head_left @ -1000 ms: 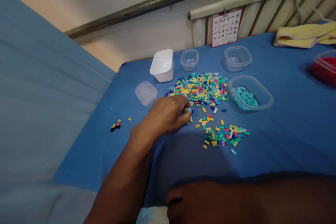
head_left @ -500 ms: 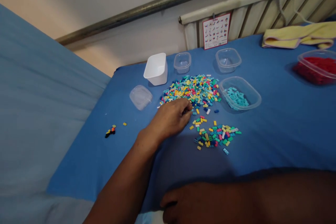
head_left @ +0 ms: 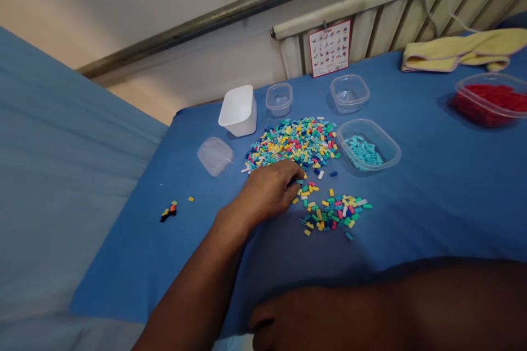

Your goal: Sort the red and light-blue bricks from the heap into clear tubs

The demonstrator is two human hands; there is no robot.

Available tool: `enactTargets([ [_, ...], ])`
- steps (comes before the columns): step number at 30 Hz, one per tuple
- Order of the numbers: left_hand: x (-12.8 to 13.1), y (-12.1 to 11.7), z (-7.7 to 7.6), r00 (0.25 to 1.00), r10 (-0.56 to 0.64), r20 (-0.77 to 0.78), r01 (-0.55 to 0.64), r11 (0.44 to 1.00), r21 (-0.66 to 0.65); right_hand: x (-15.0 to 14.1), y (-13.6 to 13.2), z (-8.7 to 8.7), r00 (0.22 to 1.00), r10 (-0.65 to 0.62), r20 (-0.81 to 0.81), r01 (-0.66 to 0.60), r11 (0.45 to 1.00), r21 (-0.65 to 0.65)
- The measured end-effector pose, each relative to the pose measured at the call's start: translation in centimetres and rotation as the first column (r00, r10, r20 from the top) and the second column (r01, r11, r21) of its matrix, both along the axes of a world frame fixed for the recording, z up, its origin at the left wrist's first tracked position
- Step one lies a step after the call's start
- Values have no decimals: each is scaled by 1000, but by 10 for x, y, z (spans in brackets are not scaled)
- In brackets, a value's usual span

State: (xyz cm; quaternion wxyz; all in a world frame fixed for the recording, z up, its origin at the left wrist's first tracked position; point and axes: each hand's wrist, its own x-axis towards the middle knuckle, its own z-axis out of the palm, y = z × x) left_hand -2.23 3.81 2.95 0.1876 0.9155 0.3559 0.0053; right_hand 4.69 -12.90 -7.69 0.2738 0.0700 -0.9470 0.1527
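Note:
My left hand [head_left: 274, 187] reaches over the near edge of a large pile of small coloured building bricks [head_left: 296, 141]. Its thumb and index finger are bent with a gap between them, close to a few loose bricks; I see nothing held. A smaller heap of mixed bricks [head_left: 335, 213] lies just to the right and nearer to me. My right hand [head_left: 284, 319] rests dark and partly cut off at the bottom edge, its fingers mostly hidden. A clear tub [head_left: 391, 153] beside the pile contains turquoise bricks [head_left: 364, 150].
Behind the pile stand a white tub [head_left: 237, 112] and clear tubs [head_left: 279, 100] [head_left: 349, 93]. A clear lid [head_left: 215, 156] lies left. Black, orange and yellow pieces [head_left: 168, 211] are further left. Red pieces [head_left: 492, 103] fill a tub at right, near a yellow cloth [head_left: 465, 50].
The view has shifted slightly, moving the tabletop things left in the picture. My left thumb and index finger have parted a little near the loose bricks. The right hand stays about where it was.

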Motion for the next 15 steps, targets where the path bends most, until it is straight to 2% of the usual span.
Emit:
enactTargets([
  [5,3,-1,0,1000,-20,-14,20,1000,6,2,-1,3,1000,-13,3,13,1000,-17],
  [9,3,-2,-1,1000,-6,11,6,1000,-1,2,-2,-3,1000,-12,-17,11,1000,-27],
  [12,4,-1,-1,994,-4,107,6,1000,-14,0,1,-5,1000,21,-19,-21,1000,3],
  [15,10,-1,2,971,13,237,3,998,-67,0,7,1,999,44,8,-44,998,36],
])
